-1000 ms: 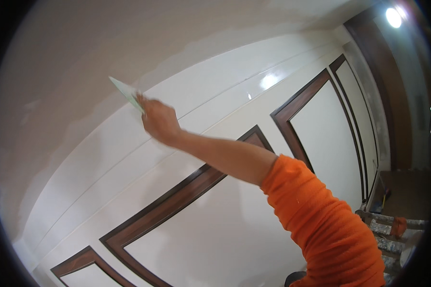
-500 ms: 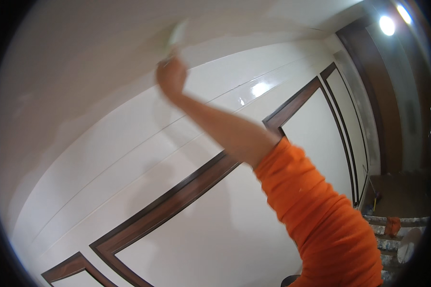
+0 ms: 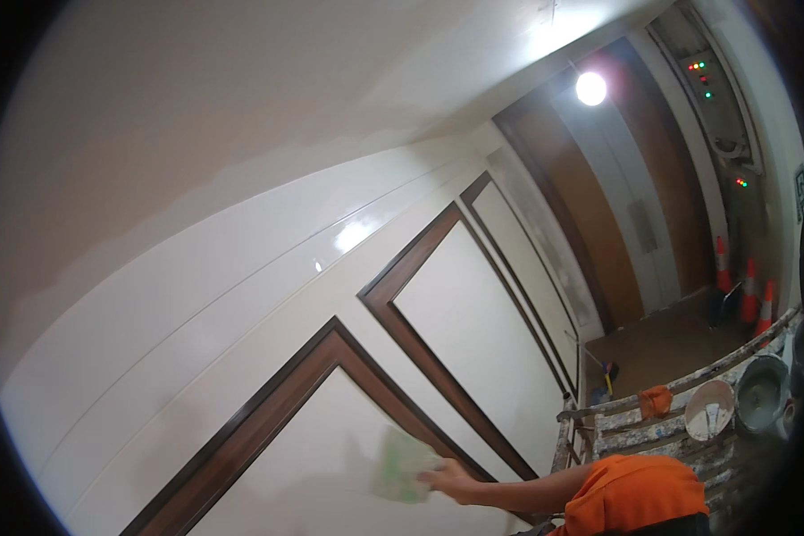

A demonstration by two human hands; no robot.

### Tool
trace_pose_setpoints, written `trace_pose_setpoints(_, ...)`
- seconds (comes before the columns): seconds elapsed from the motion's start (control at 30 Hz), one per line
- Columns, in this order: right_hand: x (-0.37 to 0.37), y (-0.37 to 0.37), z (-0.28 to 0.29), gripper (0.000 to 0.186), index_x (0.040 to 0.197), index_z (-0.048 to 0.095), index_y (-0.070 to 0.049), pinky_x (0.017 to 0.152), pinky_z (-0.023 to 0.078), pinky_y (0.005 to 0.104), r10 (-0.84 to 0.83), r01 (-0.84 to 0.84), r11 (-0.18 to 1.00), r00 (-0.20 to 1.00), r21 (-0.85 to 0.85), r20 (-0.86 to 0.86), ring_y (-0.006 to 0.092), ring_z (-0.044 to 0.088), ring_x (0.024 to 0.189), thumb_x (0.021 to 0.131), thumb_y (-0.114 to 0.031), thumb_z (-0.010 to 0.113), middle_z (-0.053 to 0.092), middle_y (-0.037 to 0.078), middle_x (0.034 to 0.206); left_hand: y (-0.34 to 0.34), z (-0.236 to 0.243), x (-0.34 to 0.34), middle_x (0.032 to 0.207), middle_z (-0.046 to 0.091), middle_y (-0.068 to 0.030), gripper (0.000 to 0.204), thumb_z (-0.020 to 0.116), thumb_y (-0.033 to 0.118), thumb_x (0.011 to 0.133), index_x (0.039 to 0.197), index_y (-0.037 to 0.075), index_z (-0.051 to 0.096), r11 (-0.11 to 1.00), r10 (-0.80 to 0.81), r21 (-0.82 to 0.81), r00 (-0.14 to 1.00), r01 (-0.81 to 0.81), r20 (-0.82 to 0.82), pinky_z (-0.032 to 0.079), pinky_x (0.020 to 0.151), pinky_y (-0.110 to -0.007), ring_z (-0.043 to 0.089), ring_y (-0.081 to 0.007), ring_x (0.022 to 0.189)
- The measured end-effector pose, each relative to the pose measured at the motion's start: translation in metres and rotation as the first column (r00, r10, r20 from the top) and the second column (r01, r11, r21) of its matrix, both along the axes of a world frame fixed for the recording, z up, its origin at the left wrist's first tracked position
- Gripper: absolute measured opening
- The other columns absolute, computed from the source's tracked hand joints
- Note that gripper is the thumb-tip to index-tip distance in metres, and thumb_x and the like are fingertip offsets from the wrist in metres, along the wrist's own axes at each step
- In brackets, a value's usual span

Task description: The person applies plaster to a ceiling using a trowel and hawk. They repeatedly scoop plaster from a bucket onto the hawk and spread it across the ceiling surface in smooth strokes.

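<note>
My right hand is closed on the edge of a flat, pale green translucent spreader, slightly blurred by motion. Behind the spreader is a white wall panel framed by dark brown wooden moulding; I cannot tell whether the blade touches it. An orange sleeve covers my upper arm, which comes in from the lower right. Higher up, the glossy white wall meets a ceiling with a damp-looking, uneven beige coat along its edge. My left hand is out of view.
Paint-spattered scaffold planks lie at lower right, with an orange cloth, a pale bucket holding a brush and a dark grey bucket. Beyond stand traffic cones, a brown double door and a lit bulb.
My right hand has come down from the ceiling edge to the wall panel, still holding the spreader. The view has swung right, bringing in more of the door, cones and buckets.
</note>
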State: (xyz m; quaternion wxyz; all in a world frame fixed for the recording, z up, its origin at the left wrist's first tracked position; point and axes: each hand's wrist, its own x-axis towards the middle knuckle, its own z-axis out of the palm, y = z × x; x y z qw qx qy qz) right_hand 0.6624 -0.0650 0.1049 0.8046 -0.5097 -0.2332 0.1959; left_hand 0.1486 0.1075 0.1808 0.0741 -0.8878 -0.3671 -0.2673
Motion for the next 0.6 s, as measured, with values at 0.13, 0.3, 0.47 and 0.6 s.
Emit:
trace_pose_setpoints(0.13,0.032,-0.054,-0.068,0.033,0.123,0.056,-0.001,0.085,0.058,0.0454,-0.086,0.154,0.986,0.811,0.068,-0.579,0.0298,0.067,0.101,0.092,-0.010,0.061,0.063,0.014,0.116,0.019,0.004,0.033,0.111,0.069,-0.0127,0.029,0.060,0.030,0.093,0.116,0.013,0.067,0.994,-0.083,0.063,0.994,0.088,-0.070,0.054,0.084,-0.046,0.066,-0.0345,0.096)
trace_pose_setpoints(0.3,0.042,-0.092,-0.074,0.034,0.124,0.053,-0.003,0.087,0.059,0.0478,-0.189,0.256,0.967,0.706,-0.004,-0.683,0.0309,0.065,0.106,0.091,-0.008,0.059,0.057,0.013,0.122,0.044,0.023,0.101,0.107,0.069,-0.0161,0.030,0.060,0.029,0.094,0.116,0.010,0.068,0.962,-0.231,0.113,0.963,0.247,-0.140,0.053,0.084,-0.046,0.064,-0.0348,0.102)
trace_pose_setpoints(0.47,0.074,-0.100,-0.127,0.032,0.120,0.055,-0.004,0.085,0.058,0.0478,-0.201,0.257,0.966,0.728,-0.011,-0.655,0.0296,0.064,0.106,0.089,-0.010,0.060,0.061,0.013,0.113,0.024,0.085,0.137,0.102,0.067,-0.0233,0.029,0.058,0.030,0.094,0.104,0.005,0.070,0.925,-0.377,-0.030,0.908,0.379,-0.181,0.051,0.086,-0.049,0.064,-0.0392,0.099)
trace_pose_setpoints(0.6,0.047,-0.114,-0.114,0.035,0.124,0.055,-0.007,0.098,0.053,0.0481,0.189,0.128,0.884,0.782,0.450,-0.594,0.0282,0.062,0.114,0.090,-0.011,0.061,0.063,0.009,0.121,0.019,0.119,0.207,0.079,0.069,-0.0144,0.021,0.069,0.018,0.084,0.078,-0.002,0.067,0.945,-0.295,-0.147,0.955,0.293,0.011,0.051,0.064,-0.043,0.066,-0.0259,0.068)
